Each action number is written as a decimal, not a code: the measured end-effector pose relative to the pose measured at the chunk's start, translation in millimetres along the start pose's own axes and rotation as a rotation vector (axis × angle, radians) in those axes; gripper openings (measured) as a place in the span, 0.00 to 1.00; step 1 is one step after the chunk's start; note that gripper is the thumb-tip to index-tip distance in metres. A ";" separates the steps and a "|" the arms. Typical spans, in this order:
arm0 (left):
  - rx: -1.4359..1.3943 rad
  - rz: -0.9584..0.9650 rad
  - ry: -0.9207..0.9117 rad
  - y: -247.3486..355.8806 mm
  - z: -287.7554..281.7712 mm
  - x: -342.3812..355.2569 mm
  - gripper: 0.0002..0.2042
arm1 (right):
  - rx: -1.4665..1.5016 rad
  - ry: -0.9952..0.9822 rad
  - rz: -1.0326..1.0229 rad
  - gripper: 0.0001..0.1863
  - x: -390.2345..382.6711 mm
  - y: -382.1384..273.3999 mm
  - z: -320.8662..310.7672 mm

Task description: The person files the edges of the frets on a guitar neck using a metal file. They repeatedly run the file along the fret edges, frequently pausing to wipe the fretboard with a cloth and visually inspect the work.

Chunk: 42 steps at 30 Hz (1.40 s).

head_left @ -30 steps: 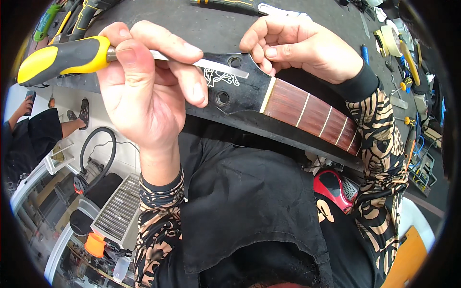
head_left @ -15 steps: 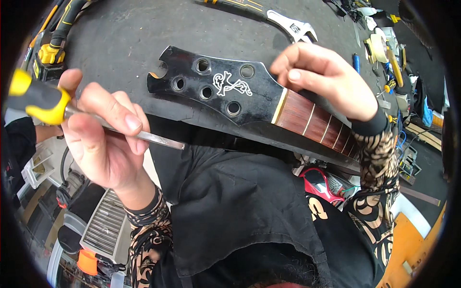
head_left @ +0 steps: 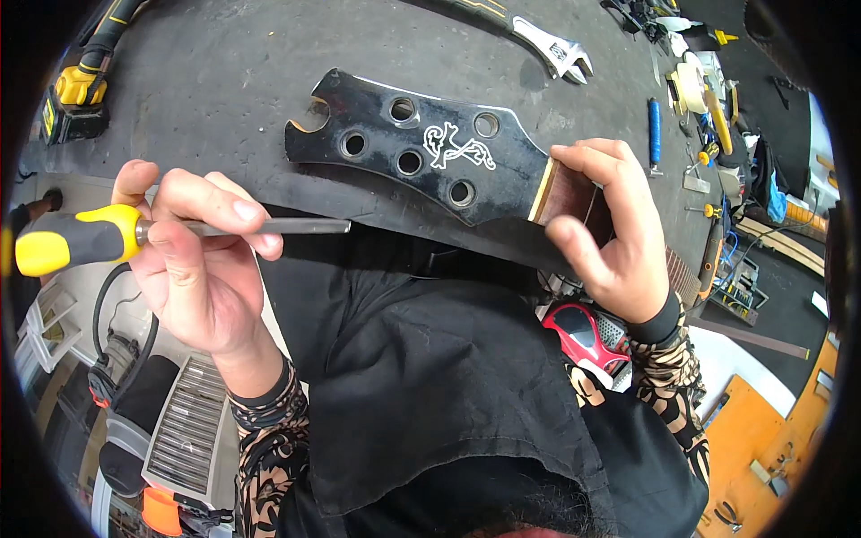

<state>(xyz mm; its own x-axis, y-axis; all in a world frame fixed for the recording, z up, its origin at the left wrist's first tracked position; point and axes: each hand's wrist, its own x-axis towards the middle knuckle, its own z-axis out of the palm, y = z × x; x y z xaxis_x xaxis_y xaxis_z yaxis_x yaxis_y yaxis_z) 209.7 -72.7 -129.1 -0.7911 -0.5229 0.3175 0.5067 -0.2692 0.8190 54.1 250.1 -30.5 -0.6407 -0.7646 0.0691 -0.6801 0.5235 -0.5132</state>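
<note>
A guitar neck lies along the near edge of the dark bench. Its black headstock point(head_left: 448, 148) points left and has several round peg holes, an open notch at the tip and a white scroll inlay. My right hand point(head_left: 619, 229) grips the brown fretboard point(head_left: 567, 193) just beyond the pale nut point(head_left: 543, 189), thumb on the near side and fingers over the far side. In my left hand point(head_left: 206, 255) is a slim hand file point(head_left: 305, 226) with a yellow and black handle. Its steel tip points right, held in the air left of and nearer than the headstock, apart from it.
An adjustable wrench point(head_left: 549, 49) lies at the back of the bench. A yellow and black power tool point(head_left: 81, 90) stands at the far left. Rolls of tape point(head_left: 688, 88) and several hand tools crowd the right side. A red and grey object point(head_left: 583, 336) sits near my right forearm.
My right hand has come nearer and closed around the fretboard beside the nut. The file in my left hand has swung from slanting down to nearly level.
</note>
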 end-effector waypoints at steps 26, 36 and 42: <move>1.335 0.314 -1.017 -77.0 247.3 153.0 0.16 | -0.177 0.294 0.146 0.41 -127.5 28.5 -18.1; 1.221 0.587 -1.145 -85.7 275.1 144.0 0.18 | -0.332 0.302 0.379 0.43 -228.9 101.6 -51.1; 1.294 0.101 -1.187 -2.4 222.7 44.3 0.31 | -0.232 0.249 0.250 0.43 -203.2 88.8 -41.8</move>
<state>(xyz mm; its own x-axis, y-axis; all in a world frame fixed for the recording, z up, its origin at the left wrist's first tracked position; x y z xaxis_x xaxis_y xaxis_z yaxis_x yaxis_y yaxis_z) 97.1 85.0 -10.5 -0.8746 0.4824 0.0494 0.4585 0.7895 0.4080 109.1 467.6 -54.3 -0.8434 -0.5040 0.1863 -0.5367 0.7739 -0.3362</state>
